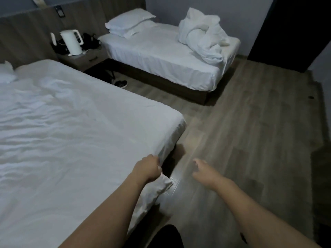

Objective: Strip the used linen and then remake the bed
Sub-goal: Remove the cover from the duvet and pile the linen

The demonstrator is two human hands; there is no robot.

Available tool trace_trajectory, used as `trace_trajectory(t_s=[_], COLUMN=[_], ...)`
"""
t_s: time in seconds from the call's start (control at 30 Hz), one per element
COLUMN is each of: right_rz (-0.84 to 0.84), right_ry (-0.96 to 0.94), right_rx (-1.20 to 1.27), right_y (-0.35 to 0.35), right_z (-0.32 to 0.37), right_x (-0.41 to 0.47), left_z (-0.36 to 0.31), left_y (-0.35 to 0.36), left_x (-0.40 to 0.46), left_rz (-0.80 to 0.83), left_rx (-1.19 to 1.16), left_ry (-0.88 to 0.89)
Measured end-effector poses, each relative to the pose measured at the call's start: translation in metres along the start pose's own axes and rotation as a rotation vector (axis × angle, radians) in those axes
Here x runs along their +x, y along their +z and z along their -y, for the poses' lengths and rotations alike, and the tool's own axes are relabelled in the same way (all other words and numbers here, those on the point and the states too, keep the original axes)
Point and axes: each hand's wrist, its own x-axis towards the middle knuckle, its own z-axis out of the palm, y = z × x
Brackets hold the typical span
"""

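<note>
A wide bed fills the left side, covered by a wrinkled white sheet (75, 133). My left hand (147, 168) grips the sheet's hanging edge at the bed's foot side, near the corner, and a fold of cloth bunches below the fist. My right hand (204, 171) hovers over the wooden floor to the right of the bed, fingers loose and holding nothing. A white pillow (6, 74) peeks in at the far left edge of the bed.
A second, narrower bed (161, 56) stands at the back with two stacked pillows (128, 23) and a crumpled white duvet (204, 35). Between the beds, a nightstand (86, 59) carries a white kettle (72, 41). Shoes (120, 83) lie on the floor. A dark doorway (290, 29) is at the right.
</note>
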Motion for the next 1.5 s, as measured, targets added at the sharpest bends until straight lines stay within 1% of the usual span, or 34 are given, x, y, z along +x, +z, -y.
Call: trace_trajectory(t_s=[0.1,0.13,0.27,0.47,0.57,0.63,0.73,0.8,0.9,1.0,1.07,1.2,1.3,1.4,1.5], right_rz=[0.014,0.013,0.008,-0.046,-0.025,0.012,0.11,0.187,0.249,0.348,0.397,0.463,0.443,0.482,0.548], right_ry=[-0.066,-0.079,-0.042,-0.03,-0.077,-0.128,-0.237,-0.318,-0.452,-0.599,-0.664,-0.682,-0.687,-0.716,-0.804], right_rx=[-0.041,-0.051,-0.104,-0.164,-0.178,-0.183,-0.243,-0.293,-0.36,-0.393,-0.424,-0.515,-0.566,-0.601,-0.651], right_y=[-0.052,-0.07,-0.153,-0.299,-0.354,-0.382,-0.42,-0.436,-0.442,-0.434,-0.434,-0.452,-0.462,-0.45,-0.417], right_z=[0.005,0.004,-0.011,-0.034,-0.035,-0.026,0.011,0.05,0.123,0.194,0.235,0.304,0.359,0.426,0.499], right_x=[0.07,0.094,0.175,0.288,0.374,0.431,0.506,0.556,0.624,0.683,0.722,0.806,0.87,0.926,0.975], left_z=[-0.018,-0.025,-0.066,-0.148,-0.167,-0.162,-0.135,-0.109,-0.065,-0.019,0.008,0.059,0.1,0.154,0.221], left_y=[-0.019,-0.024,-0.055,-0.13,-0.156,-0.17,-0.191,-0.207,-0.23,-0.252,-0.268,-0.315,-0.357,-0.388,-0.404], left_x=[0.069,0.096,0.21,0.379,0.468,0.513,0.557,0.575,0.6,0.638,0.67,0.736,0.776,0.804,0.822], left_rz=[-0.088,-0.092,-0.017,-0.026,-0.052,-0.067,-0.043,-0.068,-0.135,-0.207,-0.241,-0.225,-0.286,-0.318,-0.37], left_rx=[-0.048,-0.058,-0.067,-0.09,-0.093,-0.134,-0.19,-0.272,-0.353,-0.425,-0.47,-0.524,-0.593,-0.625,-0.666], left_ry=[-0.053,-0.07,-0.068,-0.018,-0.026,-0.099,-0.275,-0.402,-0.558,-0.694,-0.745,-0.795,-0.824,-0.877,-0.994])
